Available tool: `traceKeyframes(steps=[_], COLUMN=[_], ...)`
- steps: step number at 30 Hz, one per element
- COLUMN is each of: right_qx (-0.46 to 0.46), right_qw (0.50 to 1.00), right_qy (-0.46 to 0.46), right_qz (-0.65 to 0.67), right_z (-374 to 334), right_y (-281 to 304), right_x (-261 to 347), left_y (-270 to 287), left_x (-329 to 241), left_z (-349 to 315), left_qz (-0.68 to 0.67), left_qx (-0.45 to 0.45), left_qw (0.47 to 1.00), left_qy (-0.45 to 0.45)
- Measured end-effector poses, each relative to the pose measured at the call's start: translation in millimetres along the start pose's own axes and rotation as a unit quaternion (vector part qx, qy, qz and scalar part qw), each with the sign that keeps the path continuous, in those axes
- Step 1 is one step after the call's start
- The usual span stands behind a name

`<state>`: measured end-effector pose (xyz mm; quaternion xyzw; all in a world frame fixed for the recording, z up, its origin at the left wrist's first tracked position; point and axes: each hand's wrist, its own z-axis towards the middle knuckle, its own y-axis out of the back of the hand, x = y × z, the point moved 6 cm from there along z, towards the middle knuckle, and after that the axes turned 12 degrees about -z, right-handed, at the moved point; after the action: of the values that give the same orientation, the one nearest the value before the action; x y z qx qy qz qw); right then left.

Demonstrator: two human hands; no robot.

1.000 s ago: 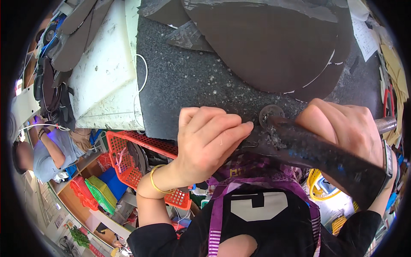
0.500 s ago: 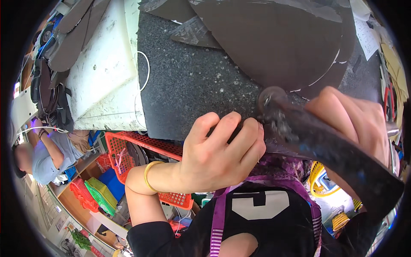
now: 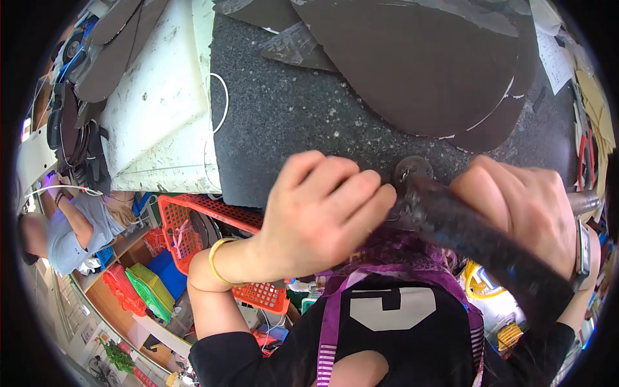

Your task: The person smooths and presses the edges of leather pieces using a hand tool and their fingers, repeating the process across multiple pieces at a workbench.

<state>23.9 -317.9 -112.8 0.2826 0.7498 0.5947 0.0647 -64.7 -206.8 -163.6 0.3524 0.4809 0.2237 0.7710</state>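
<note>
My left hand, with a gold bangle on its wrist, is closed with the fingers curled down at the near edge of the dark stone slab. Whatever its fingertips pinch is hidden beneath them. To its right, my right hand is wrapped round the handle of a hammer. The hammer's round face sits just right of the left fingers, and its long dark head slants toward the lower right. Beyond both hands, large dark brown rounded sheet pieces lie overlapping on the slab.
A white board with a thin white cord adjoins the slab on the left, dark insole-shaped pieces on it. Below are a red basket and a yellow basket. Another person sits far left. Papers lie at right.
My left hand has drawn slightly nearer and to the left. My right hand and the hammer have come nearer to me, the hammer's far end swinging down and left.
</note>
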Motion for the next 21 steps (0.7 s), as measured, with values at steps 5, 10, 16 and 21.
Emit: traceKeyframes(steps=[5,10,16,21], right_qx=[-0.016,0.084,-0.026,0.000], right_qw=[0.990,0.988,0.989,0.996], right_qy=[0.135,0.114,0.127,0.052], right_qz=[0.042,0.069,0.077,0.077], right_z=[22.6,6.6,-2.8,-20.8], right_y=[3.6,-1.2,6.8,-8.0], right_x=[1.9,6.1,4.0,-9.9], left_y=[-13.8,-14.8,-12.6,3.3], left_x=[-26.3,-33.0,-29.6,-2.2], left_z=[-29.9,-28.2,-25.8,-15.3], left_qz=[0.004,0.019,-0.016,-0.187], left_qx=[0.010,0.002,-0.005,-0.081], left_qw=[0.999,0.999,1.000,0.976], left_qy=[-0.030,-0.026,-0.004,0.080])
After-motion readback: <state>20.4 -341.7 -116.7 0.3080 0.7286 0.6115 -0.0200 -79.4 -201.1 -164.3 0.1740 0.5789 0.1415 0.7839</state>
